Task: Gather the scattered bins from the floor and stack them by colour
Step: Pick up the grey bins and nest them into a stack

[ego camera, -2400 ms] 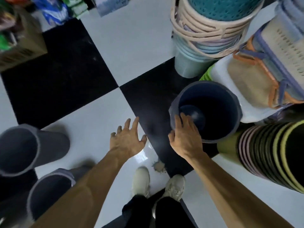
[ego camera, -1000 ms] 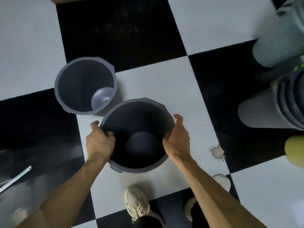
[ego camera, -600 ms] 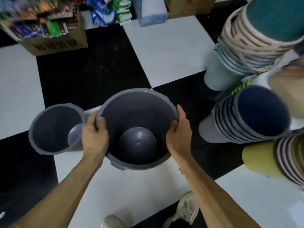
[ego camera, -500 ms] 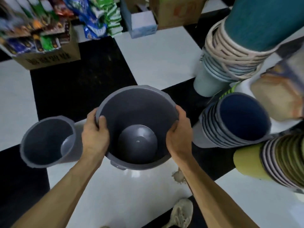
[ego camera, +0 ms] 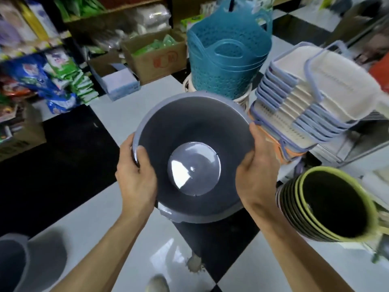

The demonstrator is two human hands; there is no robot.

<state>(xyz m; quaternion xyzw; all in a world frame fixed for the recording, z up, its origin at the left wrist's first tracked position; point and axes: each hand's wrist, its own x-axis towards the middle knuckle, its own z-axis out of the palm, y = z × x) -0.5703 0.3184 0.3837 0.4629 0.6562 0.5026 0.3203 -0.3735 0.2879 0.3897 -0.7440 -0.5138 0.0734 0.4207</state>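
Head view: left hand [ego camera: 136,178] and right hand [ego camera: 257,172] each clasp the rim of one grey bin [ego camera: 192,157], held up between them with its mouth toward the camera. It looks like light, stiff, smooth plastic; opposite rim points suit it. One more grey bin [ego camera: 25,262] lies low beside the left forearm. Nested green bins [ego camera: 328,205], too blurred to count, lie just right of the right hand.

Both forearms extended forward. Left hand [ego camera: 136,178] and right hand [ego camera: 255,167] clamp opposite rim sides, thumbs inside; remaining fingers apparently wrapped outside, hidden.
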